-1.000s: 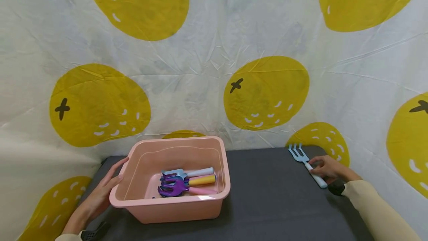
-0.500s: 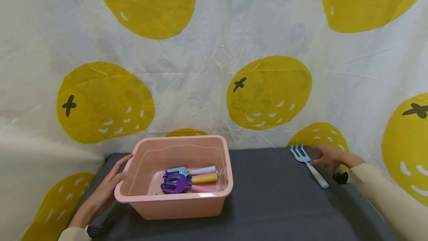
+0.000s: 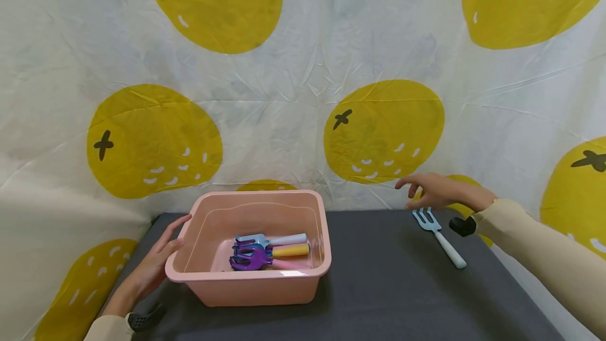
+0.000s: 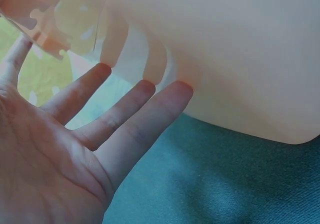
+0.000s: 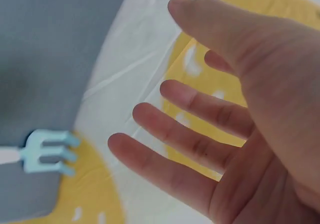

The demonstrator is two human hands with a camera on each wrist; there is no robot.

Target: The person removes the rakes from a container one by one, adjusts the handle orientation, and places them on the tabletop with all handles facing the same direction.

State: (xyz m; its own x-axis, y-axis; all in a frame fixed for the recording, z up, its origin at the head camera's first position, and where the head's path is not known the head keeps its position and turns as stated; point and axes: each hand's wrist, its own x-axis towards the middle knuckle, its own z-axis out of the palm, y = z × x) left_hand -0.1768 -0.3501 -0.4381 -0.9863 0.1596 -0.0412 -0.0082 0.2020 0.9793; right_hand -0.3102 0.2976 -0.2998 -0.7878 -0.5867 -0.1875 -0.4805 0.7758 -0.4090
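My left hand [image 3: 153, 267] rests against the left side of a pink plastic tub [image 3: 255, 289], its fingers straight along the wall and rim; the left wrist view shows the spread fingertips at the smooth tub wall [image 4: 250, 79]. Inside the tub lie several small hand forks: a light blue one with a white handle [image 3: 289, 240], a yellow handle [image 3: 291, 250], and a purple fork [image 3: 253, 259] with a pink handle. On the right, my right hand [image 3: 437, 191] hovers with loose fingers and holds nothing. Below it, a light blue hand fork [image 3: 447, 246] with a pale handle lies on the table.
A dark grey cloth covers the table [image 3: 379, 278]. Behind it hangs a white curtain [image 3: 284, 136] printed with large yellow fruit, close along the table's back edge.
My right hand has let go of the light blue hand fork's handle and risen up and to the left, above its tines. The fork stays on the table. My left hand stays at the tub.
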